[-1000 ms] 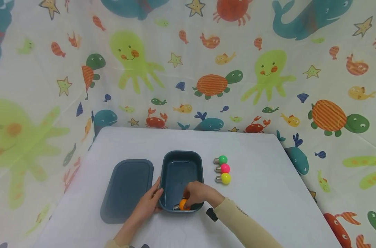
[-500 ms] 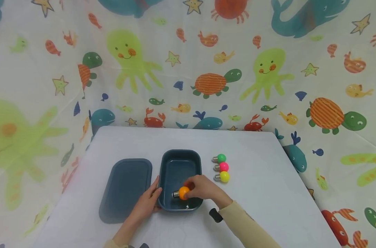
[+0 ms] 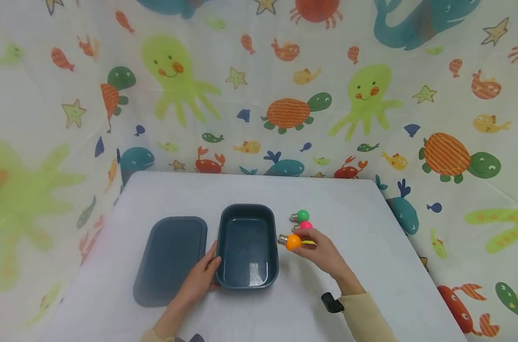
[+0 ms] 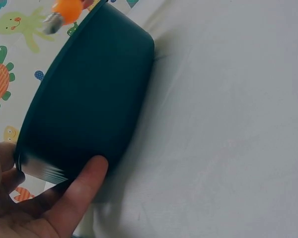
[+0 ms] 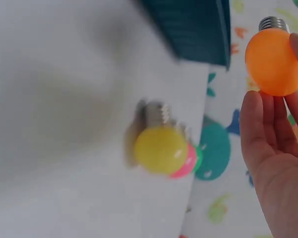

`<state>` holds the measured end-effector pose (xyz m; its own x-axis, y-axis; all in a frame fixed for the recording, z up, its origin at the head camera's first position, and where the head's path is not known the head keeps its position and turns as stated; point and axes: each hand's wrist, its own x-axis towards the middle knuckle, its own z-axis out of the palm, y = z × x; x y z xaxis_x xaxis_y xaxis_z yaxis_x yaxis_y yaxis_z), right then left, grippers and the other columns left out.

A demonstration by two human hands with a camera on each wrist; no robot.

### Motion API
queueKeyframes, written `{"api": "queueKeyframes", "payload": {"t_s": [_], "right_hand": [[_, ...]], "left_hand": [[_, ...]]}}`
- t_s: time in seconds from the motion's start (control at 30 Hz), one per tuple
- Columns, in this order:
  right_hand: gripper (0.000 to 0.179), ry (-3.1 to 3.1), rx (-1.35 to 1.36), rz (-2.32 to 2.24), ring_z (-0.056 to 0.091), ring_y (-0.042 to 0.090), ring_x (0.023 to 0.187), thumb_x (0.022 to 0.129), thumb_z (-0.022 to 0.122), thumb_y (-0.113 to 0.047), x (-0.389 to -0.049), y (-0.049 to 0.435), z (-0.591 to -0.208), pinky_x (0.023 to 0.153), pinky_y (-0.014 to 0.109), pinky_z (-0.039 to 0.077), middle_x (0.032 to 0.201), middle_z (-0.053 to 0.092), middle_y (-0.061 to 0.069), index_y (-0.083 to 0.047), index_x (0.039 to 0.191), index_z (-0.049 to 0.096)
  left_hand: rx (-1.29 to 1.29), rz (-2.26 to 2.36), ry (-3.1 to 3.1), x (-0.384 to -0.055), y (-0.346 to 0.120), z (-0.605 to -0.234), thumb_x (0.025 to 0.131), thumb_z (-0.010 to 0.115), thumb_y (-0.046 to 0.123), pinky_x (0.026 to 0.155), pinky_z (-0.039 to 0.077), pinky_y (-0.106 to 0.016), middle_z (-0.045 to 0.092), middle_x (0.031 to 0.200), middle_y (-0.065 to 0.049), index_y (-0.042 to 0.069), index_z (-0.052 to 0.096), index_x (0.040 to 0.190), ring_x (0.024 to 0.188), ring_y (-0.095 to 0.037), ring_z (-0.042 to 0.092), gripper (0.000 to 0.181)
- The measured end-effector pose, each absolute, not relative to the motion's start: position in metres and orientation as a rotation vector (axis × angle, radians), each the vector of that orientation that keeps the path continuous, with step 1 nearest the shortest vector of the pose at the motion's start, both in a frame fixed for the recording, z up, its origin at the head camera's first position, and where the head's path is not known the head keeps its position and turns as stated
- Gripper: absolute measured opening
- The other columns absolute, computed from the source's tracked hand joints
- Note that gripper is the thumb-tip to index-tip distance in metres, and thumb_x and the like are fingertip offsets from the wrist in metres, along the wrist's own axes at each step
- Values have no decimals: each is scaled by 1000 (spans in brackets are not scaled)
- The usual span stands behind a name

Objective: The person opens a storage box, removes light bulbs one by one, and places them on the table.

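Note:
A dark blue rectangular plastic container (image 3: 247,247) stands in the middle of the white table, with nothing inside. My left hand (image 3: 200,276) holds it at its left side, the thumb by the rim and a finger (image 4: 84,186) against the outer wall. Raised just right of the container, my right hand (image 3: 323,251) pinches an orange light bulb (image 3: 293,242) by its round end, its metal screw base pointing left. Under that hand a yellow bulb (image 5: 159,151) lies on the table, mostly hidden in the head view. Beyond it lie a pink bulb (image 3: 306,226) and a green bulb (image 3: 303,215).
To the left of the container a flat dark blue lid (image 3: 171,261) lies on the table (image 3: 348,213). Behind the table and at its sides hangs a white cloth (image 3: 250,57) printed with sea animals.
My right hand has lifted the orange bulb out of the container and carried it right, over the container's edge toward the other bulbs. The left hand has stayed at the container's side.

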<state>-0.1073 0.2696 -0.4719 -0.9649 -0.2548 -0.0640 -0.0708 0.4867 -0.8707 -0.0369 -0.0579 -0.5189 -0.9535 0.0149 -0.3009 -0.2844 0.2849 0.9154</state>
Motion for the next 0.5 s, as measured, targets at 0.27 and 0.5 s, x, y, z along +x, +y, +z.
{"api": "queueKeyframes", "payload": {"t_s": [0.27,0.5], "right_hand": [[49,2506,-94,-1482,56,28,117,87,77,-22,-106,309,-498,95,36,51,128,59,8,-9,130,59],[47,2481,25,-1509,55,31,119,86,77,-17,-106,322,-517,100,43,48,129,59,11,-8,128,61]], "left_hand": [[-235,1723,2319,-38,-60,-520,104,47,34,71,60,-39,39,149,-25,33,22,156,120,-38,55,58],[-211,1737,2319,-37,-58,-521,105,46,31,71,60,-40,39,148,-26,30,22,157,119,-40,55,57]]}}
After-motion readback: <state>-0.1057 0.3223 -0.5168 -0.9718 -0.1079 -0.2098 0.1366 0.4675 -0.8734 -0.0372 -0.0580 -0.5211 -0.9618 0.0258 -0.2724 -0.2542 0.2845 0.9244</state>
